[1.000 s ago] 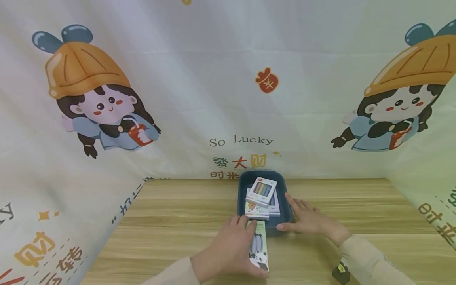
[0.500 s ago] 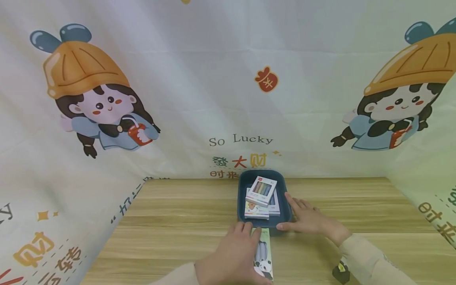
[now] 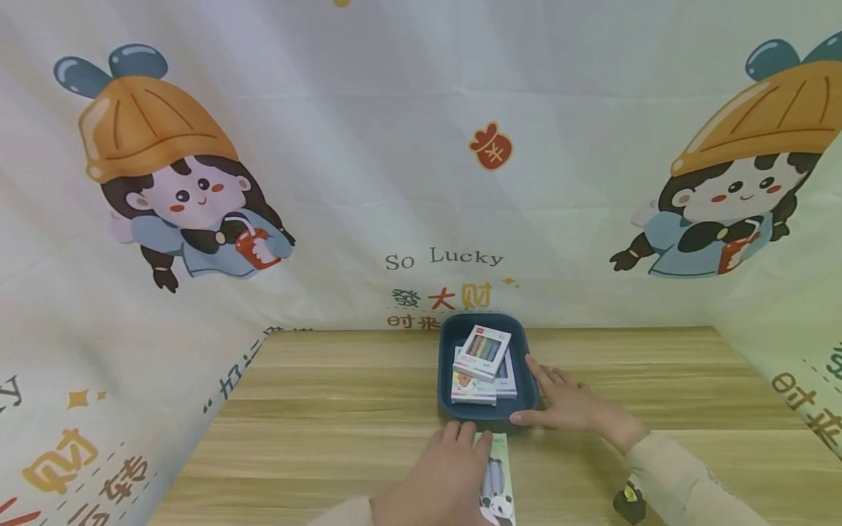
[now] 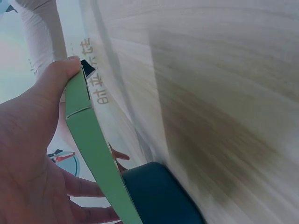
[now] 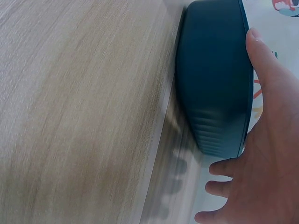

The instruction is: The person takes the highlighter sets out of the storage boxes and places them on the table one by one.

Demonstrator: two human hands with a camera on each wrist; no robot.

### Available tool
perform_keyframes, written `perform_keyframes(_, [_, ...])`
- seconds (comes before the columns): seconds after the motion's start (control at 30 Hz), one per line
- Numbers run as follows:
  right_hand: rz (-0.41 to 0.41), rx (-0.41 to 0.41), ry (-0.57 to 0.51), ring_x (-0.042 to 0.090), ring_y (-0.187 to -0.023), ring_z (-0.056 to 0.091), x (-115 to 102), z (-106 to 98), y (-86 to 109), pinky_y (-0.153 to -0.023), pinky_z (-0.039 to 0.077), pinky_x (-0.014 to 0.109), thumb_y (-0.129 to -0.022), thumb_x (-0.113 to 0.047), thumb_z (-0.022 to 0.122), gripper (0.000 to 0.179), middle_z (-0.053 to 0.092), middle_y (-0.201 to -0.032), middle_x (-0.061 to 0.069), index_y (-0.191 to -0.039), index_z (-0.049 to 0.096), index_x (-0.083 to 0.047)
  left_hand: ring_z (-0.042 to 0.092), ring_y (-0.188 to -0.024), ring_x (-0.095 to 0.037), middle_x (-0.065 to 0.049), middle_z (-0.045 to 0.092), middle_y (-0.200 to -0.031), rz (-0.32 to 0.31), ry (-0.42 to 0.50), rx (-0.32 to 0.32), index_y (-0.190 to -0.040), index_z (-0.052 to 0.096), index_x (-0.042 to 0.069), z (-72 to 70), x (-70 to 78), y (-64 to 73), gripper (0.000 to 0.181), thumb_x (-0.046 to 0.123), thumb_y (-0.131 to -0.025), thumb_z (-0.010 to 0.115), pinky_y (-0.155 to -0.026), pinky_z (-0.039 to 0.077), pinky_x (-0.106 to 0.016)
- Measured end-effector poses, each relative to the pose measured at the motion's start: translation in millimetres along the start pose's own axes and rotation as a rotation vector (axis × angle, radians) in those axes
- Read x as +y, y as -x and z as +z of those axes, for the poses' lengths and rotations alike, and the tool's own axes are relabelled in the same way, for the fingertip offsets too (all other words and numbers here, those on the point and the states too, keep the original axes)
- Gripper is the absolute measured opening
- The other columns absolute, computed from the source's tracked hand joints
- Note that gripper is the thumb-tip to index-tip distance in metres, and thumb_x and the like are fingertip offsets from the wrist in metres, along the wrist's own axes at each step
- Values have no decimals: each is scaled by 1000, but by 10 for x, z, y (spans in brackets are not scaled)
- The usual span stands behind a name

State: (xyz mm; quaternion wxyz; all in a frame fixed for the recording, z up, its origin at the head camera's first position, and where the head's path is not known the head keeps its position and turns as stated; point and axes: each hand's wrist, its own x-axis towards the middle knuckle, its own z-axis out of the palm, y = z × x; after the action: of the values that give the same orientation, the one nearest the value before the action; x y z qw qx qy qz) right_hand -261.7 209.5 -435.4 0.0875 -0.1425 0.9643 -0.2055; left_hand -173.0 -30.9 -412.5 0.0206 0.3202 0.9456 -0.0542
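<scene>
My left hand (image 3: 434,475) holds a slim green box (image 3: 498,475) printed with a panda and grey sticks, near the front of the table. In the left wrist view the thumb is at one end of the green box (image 4: 96,144) and the fingers reach round toward the other. Just beyond it stands a dark blue bin (image 3: 443,365). My right hand (image 3: 572,405) rests at the bin's near right corner, fingers spread. The right wrist view shows that thumb against the bin's rim and the other fingers extended past its end.
Several white boxes lie overlapping in the bin; the top box (image 3: 483,353) shows coloured sticks like crayons. A small black object (image 3: 629,504) with a yellow mark is beside the right sleeve. A printed curtain (image 3: 342,219) hangs behind the wooden table (image 3: 316,409).
My left hand has drawn the green box back toward me and slightly right, away from the bin's near edge. My right hand and the bin have stayed put.
</scene>
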Motion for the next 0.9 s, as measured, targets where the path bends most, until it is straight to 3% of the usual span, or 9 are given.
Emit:
perform_keyframes(0.4, [-2,4,14,56,-146,20,-3,4,3,-107,20,80,-81,-73,60,113,25,-160,28,-160,8,-10,52,-119,-23,-9,55,-132,43,-16,-62,-141,51,13,110,94,-49,101,78,-66,70,-103,49,-40])
perform_keyframes(0.63, [-6,5,7,56,-146,21,-7,9,7,-107,20,80,-81,-73,60,113,25,-160,28,-160,9,-10,54,-118,-24,-10,58,-129,76,-54,4,-139,52,10,163,159,-53,96,76,-71,69,-102,50,-41])
perform_keyframes(0.9, [-9,9,5,56,-146,19,18,8,-4,-107,19,80,-81,-73,60,114,23,-160,29,-160,7,-9,52,-120,-23,-9,56,-132,71,-26,-26,-141,51,12,193,214,-145,99,78,-69,68,-104,49,-39])
